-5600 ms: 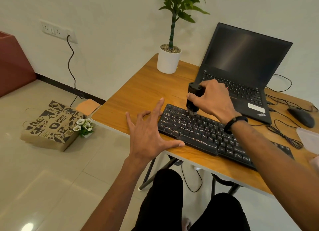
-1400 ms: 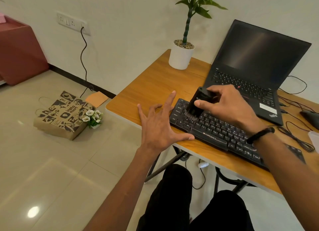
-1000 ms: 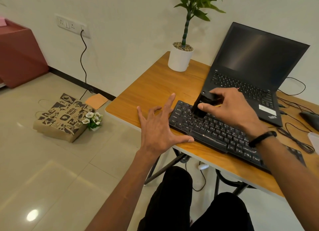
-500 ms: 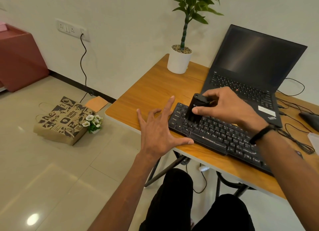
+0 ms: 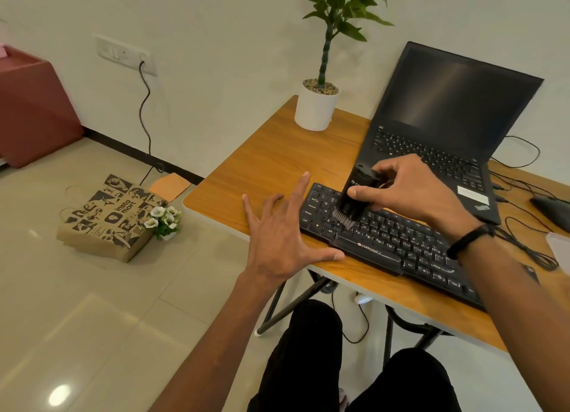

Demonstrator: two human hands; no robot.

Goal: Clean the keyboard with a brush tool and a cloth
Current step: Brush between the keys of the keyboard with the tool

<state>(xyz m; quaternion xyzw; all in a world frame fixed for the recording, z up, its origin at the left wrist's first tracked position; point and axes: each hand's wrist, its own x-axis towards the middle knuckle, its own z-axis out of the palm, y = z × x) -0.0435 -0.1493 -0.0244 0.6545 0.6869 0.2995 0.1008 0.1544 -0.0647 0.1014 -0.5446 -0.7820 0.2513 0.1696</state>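
Note:
A black keyboard (image 5: 388, 242) lies along the front edge of the wooden desk (image 5: 277, 162). My right hand (image 5: 410, 192) grips a black brush tool (image 5: 357, 192), tilted, with its grey bristles pressed on the keys near the keyboard's left end. My left hand (image 5: 283, 236) lies flat with fingers spread on the desk's front left corner; its thumb and forefinger touch the keyboard's left end. No cloth shows in the frame.
An open black laptop (image 5: 447, 125) stands behind the keyboard. A potted plant (image 5: 317, 106) sits at the desk's back left. Cables (image 5: 530, 242) and a mouse (image 5: 552, 208) lie at the right. On the floor, left, a printed paper bag (image 5: 108, 217) with small flowers.
The brush has slid forward and down across the left keys, its bristles now on a nearer row. My left hand stays spread at the keyboard's left end.

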